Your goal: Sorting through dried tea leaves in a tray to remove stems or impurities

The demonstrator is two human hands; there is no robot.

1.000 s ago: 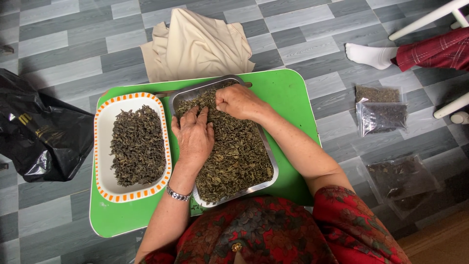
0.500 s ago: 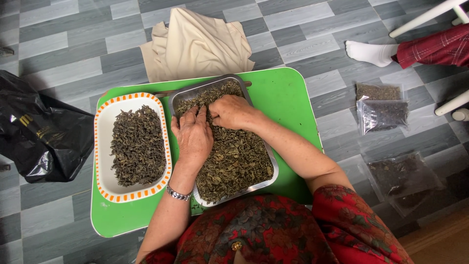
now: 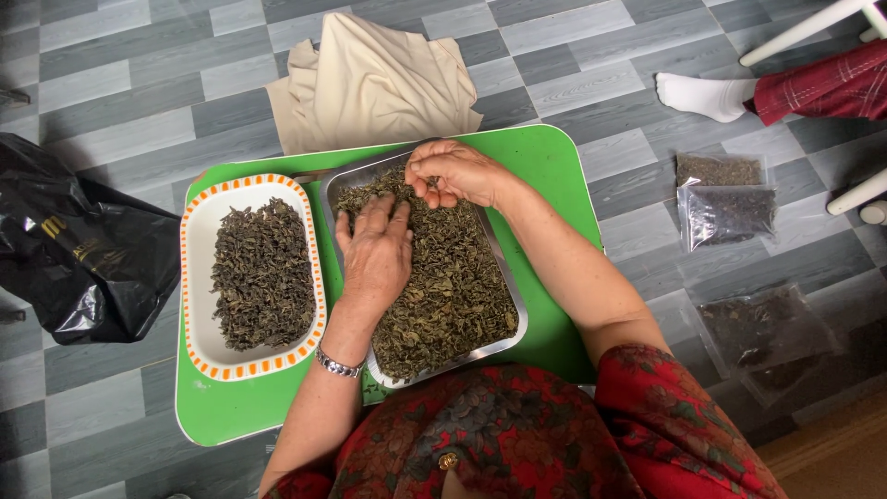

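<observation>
1. Nearest the camera, the person's red floral garment [image 3: 517,444] fills the 6 o'clock edge; a metal bracelet [image 3: 338,364] circles the left wrist just above it.
2. The left hand [image 3: 374,259] lies palm down on the dried green leaves [image 3: 443,286] in the steel tray [image 3: 514,298]; its fingers [image 3: 370,214] are spread fairly wide and flat, holding nothing.
3. The right hand [image 3: 455,173] sits at the tray's 12 o'clock end; its fingers are curled narrow, the tips pinched into the leaves; whether a leaf is held between them I cannot tell.
4. At the tray's 9 o'clock, just beside it, stands a white rectangular dish [image 3: 198,277] with an orange-dashed rim, holding a heap of darker sorted leaves [image 3: 261,273].
5. Both tray and dish rest on a green low table [image 3: 554,176] with rounded corners.
6. At 3 o'clock on the floor lie clear plastic packets [image 3: 725,208] of dark dried leaves; two more clear bags [image 3: 762,333] lie at 4 o'clock.
7. At 9 o'clock a crumpled black plastic bag [image 3: 83,249] with yellow print lies beside the table.
8. At 12 o'clock a folded cream cloth [image 3: 370,79] touches the table's far edge.
9. The floor [image 3: 111,83] is grey tile in lighter and darker rectangles; at 2 o'clock another person's white-socked foot [image 3: 702,95] and red checked trouser leg [image 3: 827,83] lie by white chair legs [image 3: 804,32].
</observation>
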